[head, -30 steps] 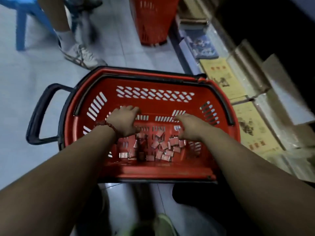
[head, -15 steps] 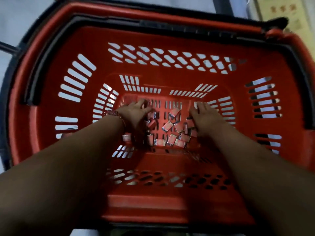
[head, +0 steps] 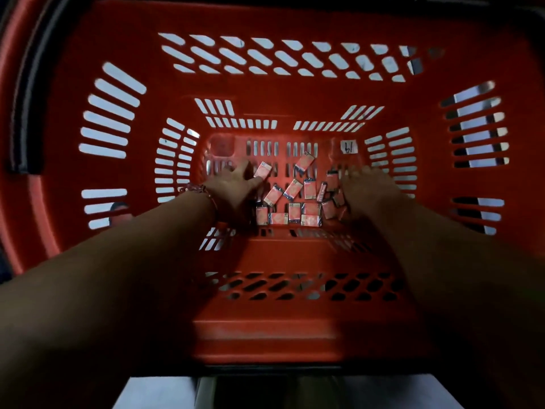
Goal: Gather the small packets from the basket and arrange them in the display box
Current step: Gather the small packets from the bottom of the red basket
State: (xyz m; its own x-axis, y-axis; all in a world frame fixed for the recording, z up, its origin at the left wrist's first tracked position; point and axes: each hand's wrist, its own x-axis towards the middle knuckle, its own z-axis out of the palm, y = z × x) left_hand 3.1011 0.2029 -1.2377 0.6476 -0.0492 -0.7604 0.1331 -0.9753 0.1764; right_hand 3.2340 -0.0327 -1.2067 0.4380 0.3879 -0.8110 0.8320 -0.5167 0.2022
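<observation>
Basket [head: 265, 335], red plastic with slotted walls, fills nearly the whole head view, seen from above. Small packets [head: 295, 202], pink-red with blue edging, lie in a loose heap on the basket floor, mostly in its middle and near half; some lie flat, some overlap, and several sit at angles. Two packets sit slightly apart at the far edge of the heap. Both forearms reach down from the near rim to the floor. Left hand [head: 236, 190] lies at the left side of the heap, palm down, fingers stretched out and spread; the thumb side touches the nearest packets and nothing is gripped. Beaded bracelet [head: 197, 188] circles the left wrist. Right hand [head: 368, 190] sits at the right side of the heap against the packets there; it is smeared by motion, so whether its fingers are straight or hold a packet cannot be told. White sticker [head: 349, 147] with a handwritten number sits on the far floor edge. Pale floor [head: 153, 391] shows below the near rim.
</observation>
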